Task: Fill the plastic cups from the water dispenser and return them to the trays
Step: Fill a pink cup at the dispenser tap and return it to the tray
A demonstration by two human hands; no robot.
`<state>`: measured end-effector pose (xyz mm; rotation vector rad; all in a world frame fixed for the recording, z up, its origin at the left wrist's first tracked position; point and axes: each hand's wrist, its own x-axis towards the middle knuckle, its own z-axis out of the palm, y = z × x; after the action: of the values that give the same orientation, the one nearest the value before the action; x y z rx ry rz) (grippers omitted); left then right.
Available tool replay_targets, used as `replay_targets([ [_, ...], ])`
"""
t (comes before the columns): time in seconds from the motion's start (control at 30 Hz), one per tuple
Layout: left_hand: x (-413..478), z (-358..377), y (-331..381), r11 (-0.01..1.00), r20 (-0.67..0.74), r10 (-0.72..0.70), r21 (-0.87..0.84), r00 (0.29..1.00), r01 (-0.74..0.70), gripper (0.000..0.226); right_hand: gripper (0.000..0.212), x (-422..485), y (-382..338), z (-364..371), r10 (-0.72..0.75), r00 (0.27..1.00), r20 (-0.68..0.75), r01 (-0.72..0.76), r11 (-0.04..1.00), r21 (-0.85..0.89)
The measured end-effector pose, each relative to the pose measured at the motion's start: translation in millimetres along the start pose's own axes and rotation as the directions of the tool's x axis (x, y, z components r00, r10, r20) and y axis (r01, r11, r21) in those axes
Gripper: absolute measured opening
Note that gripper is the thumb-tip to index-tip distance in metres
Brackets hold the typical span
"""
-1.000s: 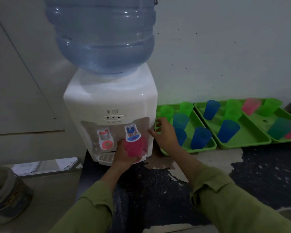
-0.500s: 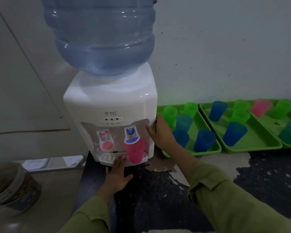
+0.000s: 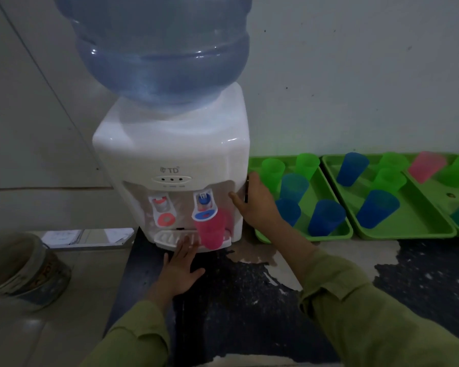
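Head view. The filling step is judged to be in hand.

- A pink translucent plastic cup [image 3: 210,229] is seen standing on the white drip tray [image 3: 170,238] of the white tabletop water dispenser [image 3: 170,154]. It stands directly under the blue-tabbed tap [image 3: 204,207], whose paddle meets the cup's rim.
- Whether water is running cannot be told, and the fill level cannot be read.
- The cup is held by neither hand.
- The left hand [image 3: 179,271] is laid flat with fingers straight and spread. Its fingertips touch the drip tray's front edge, just beside the cup.
- The right hand [image 3: 255,205] is pressed against the dispenser's right side with the thumb on the front corner. Nothing is gripped.
- Green plastic trays [image 3: 329,234] are lined up just to the right of the dispenser. They are loaded with standing green, blue and pink cups [image 3: 326,217].

Next move, as judged: the tap paddle is to be worked until the cup is full. The cup is then to be gripped round its wall, lifted level and set in a free spot on the nearest tray. Spilling is to be guarded against.
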<state>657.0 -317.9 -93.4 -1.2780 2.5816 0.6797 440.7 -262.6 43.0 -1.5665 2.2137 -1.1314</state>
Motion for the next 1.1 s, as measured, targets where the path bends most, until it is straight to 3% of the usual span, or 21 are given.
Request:
replay_targets([
  [0.77,-0.1,-5.0,4.1,0.999,0.063,-0.038,0.024,0.997,0.037,0.083,0.039,-1.2,2.3,3.9,-0.045,0.998,-0.033,0.046,0.999,0.018],
  [1.1,-2.5,-6.4,6.6,0.999,0.044,-0.033,-0.011,0.998,0.034,0.080,0.039,-0.8,3.1,4.0,0.000,1.000,-0.010,0.000,1.000,0.017],
])
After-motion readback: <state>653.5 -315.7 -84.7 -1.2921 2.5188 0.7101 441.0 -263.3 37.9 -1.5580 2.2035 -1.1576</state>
